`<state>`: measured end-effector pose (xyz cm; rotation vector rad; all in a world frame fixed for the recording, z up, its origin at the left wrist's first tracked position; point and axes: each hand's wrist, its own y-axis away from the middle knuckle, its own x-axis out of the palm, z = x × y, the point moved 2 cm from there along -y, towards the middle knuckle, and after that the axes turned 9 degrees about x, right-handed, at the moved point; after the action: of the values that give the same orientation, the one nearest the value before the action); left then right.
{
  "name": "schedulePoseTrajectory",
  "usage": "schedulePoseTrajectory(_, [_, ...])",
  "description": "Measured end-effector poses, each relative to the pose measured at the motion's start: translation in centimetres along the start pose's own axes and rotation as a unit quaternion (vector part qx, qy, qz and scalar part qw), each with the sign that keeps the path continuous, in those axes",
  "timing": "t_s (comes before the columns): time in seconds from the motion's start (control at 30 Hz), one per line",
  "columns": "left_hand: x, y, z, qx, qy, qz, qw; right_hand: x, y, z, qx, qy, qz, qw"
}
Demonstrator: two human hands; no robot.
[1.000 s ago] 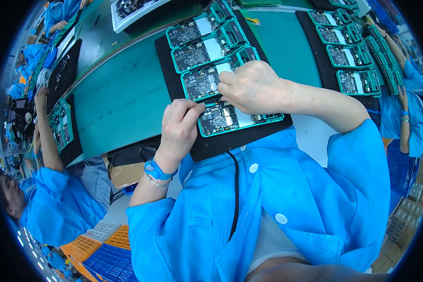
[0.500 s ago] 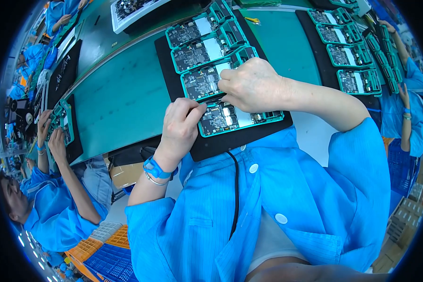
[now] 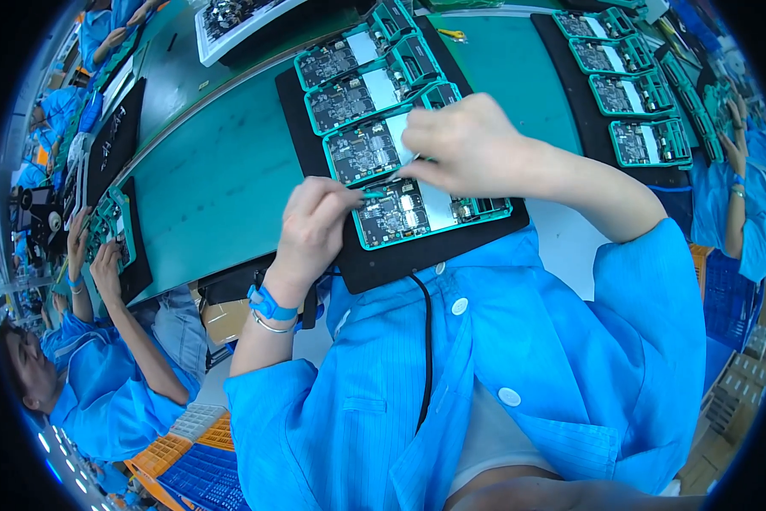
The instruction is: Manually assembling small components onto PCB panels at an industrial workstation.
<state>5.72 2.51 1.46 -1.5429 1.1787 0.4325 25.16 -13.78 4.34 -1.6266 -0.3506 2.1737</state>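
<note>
Nearest the camera is the person's own blue coat [image 3: 485,383], with white snap buttons and a black cord [image 3: 424,341] running down its front. A blue wrist strap [image 3: 268,302] and a thin bangle sit on the left wrist.

The left hand [image 3: 315,226] is curled, its fingers drawn together at the left edge of the nearest circuit board [image 3: 417,209], touching the green frame at that edge. This board, dark with a pale silver patch and a green frame, lies at the near edge of a black mat [image 3: 383,264], which rests on the green tabletop [image 3: 213,187] and overhangs its near edge slightly.

The right hand [image 3: 464,145] reaches in from the right and hovers over the top of the same board, fingers bunched and pinching something small and pale; what it is I cannot tell. It partly covers the second board [image 3: 366,149], which lies just behind the first.

Two more boards [image 3: 357,89] follow in a row on the same mat, each touching the next.

To the right, another black mat [image 3: 570,85] carries four similar green-framed boards [image 3: 643,140], and a co-worker's hand [image 3: 732,111] shows at its far edge.

To the left, another person in a blue coat [image 3: 110,383] holds both hands [image 3: 102,264] at a small board on a separate mat. A white tray [image 3: 230,21] stands at the far side of the tabletop.
</note>
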Motion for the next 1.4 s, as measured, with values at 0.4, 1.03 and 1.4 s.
schedulePoseTrajectory(0.4, [-0.9,1.4,2.6,-0.238,0.014,-0.039,0.970,0.8,7.7,-11.6,0.512,-0.373,0.029,0.773])
schedulePoseTrajectory(1.03, [-2.0,3.4,7.1,-0.186,0.388,-0.024,0.902,-3.8,3.3,-1.8,0.593,-0.347,-0.169,0.707])
schedulePoseTrajectory(1.4, [1.2,1.5,12.3,-0.032,0.324,0.098,0.940,-4.4,5.4,-0.2,0.511,0.037,-0.295,0.806])
